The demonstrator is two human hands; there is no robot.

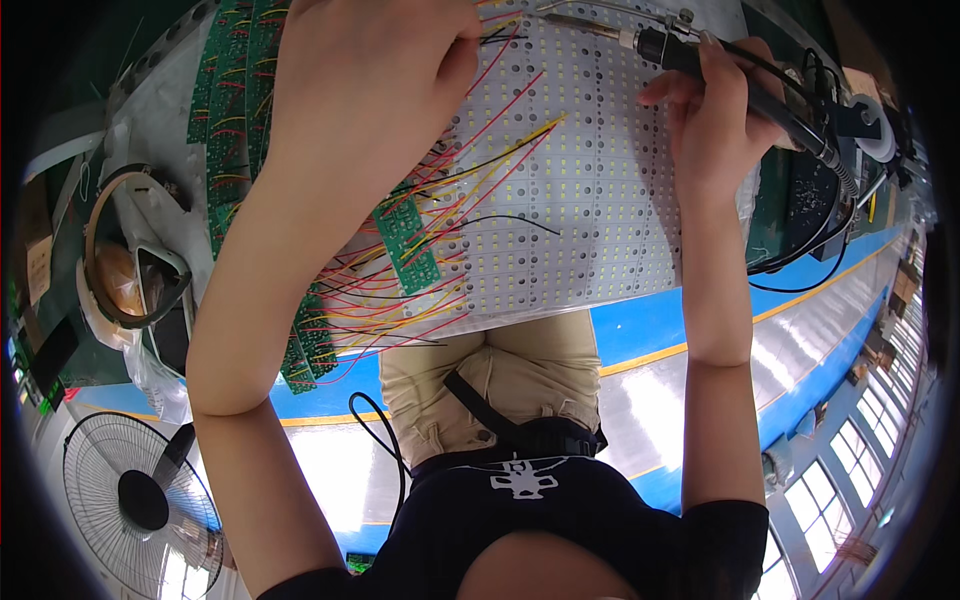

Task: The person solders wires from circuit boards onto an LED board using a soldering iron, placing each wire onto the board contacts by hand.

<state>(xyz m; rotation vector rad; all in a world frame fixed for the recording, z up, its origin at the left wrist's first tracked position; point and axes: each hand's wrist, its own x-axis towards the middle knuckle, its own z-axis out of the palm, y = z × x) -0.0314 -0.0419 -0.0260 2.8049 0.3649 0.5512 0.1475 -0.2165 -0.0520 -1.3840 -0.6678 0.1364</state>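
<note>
Gripped in my right hand (715,130) was a slim-tipped soldering iron (668,54), over the flat perforated panel (610,220); whether my left hand (385,60) held anything, I couldn't tell. Green circuit boards (412,255) trailed thin wires (556,122) on the panel's left.

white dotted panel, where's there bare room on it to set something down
The white dotted panel is clearest at lower right, between the loose wires and right forearm. Crowded: left side, under wires, green boards and the left hand; upper right, by the soldering iron in the right hand.
</note>
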